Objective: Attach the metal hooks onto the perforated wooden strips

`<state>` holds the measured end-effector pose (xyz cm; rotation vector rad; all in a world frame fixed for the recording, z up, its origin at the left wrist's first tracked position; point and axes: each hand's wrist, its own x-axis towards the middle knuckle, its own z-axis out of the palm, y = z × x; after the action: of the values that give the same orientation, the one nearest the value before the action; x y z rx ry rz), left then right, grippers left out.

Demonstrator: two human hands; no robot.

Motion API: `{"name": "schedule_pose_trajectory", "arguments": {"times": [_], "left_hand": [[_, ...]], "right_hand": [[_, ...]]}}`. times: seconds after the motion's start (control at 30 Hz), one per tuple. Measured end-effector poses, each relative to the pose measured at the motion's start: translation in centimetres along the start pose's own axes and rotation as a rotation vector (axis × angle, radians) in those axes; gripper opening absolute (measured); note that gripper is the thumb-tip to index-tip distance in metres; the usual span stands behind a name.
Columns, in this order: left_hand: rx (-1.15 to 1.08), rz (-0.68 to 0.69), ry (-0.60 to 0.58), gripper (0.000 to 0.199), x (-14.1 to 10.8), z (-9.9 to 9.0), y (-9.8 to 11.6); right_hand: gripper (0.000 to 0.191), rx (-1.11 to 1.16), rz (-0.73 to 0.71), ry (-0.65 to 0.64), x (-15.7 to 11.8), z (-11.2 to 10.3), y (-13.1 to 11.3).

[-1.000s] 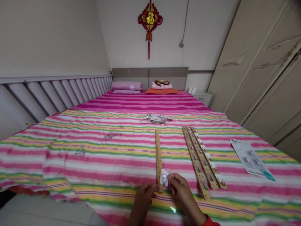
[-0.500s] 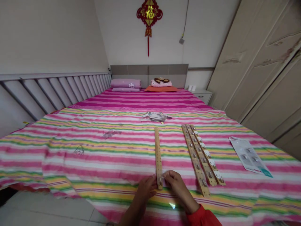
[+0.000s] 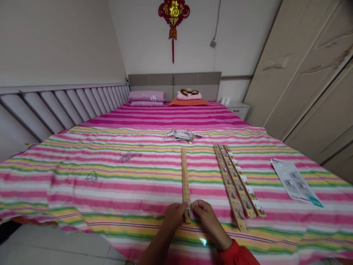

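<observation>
A narrow wooden strip (image 3: 185, 176) with rows of small holes lies lengthwise before me on the striped sheet. Close to its near end sits a small shiny metal fitting (image 3: 188, 211). From the left side my left hand (image 3: 174, 216) grips that end, its fingertips against the strip and the fitting. On the other side my right hand (image 3: 204, 214) is closed in a pinch right beside the fitting; whatever is between its fingertips is too small to name. To the right lie three similar strips (image 3: 233, 195) side by side, bearing metal fittings, the outermost with white round pieces.
A blister pack (image 3: 295, 182) with metal fittings lies at far right. Beyond the strip is a clear plastic bag (image 3: 180, 135) of parts. Crumpled plastic (image 3: 129, 157) and a thin tangled piece (image 3: 91, 177) lie left. A rail (image 3: 82, 99) borders the bed's left side.
My left hand has moved up along the strip, bringing its thumb onto the metal fitting. My right hand stays almost in place. The view has shifted slightly.
</observation>
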<state>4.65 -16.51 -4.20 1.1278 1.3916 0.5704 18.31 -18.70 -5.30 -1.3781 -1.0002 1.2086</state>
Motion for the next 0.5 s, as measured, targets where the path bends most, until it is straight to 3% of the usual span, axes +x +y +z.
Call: {"name": "schedule_pose_trajectory", "arguments": {"times": [0.5], "left_hand": [[0.099, 0.009, 0.098, 0.035, 0.82, -0.06, -0.26]], "right_hand": [[0.021, -0.026, -0.018, 0.026, -0.24, 0.22, 0.21]]}}
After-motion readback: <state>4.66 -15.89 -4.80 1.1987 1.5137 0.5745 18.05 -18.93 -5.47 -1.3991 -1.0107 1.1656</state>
